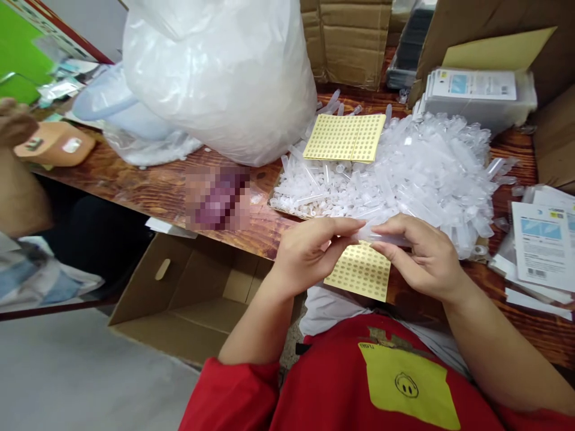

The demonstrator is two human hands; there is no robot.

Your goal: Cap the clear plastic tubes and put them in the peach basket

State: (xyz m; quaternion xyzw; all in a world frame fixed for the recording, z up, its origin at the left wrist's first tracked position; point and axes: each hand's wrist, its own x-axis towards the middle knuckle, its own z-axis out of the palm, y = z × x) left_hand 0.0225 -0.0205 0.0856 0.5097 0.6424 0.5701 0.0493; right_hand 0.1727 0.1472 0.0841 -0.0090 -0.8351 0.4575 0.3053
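Observation:
Between my two hands, above the table's front edge, is a small translucent plastic tube (393, 239). My right hand (424, 254) pinches its body between thumb and fingers. The fingertips of my left hand (309, 248) close on the tube's other end; whether a cap is there I cannot make out. Just below the tube lies a yellow sheet of small round stickers (365, 272). Behind my hands spreads a large heap of similar clear tubes (431, 173), with small white caps (309, 197) at its left side. A stack of yellow sticker sheets (344, 137) rests on the heap.
A big white plastic bag (220, 78) stands at the back left. Printed cards (543, 242) lie at the right, more cards (471, 85) behind the heap. An open cardboard box (179, 299) sits below the table edge. Another person's arm (20, 179) shows at far left.

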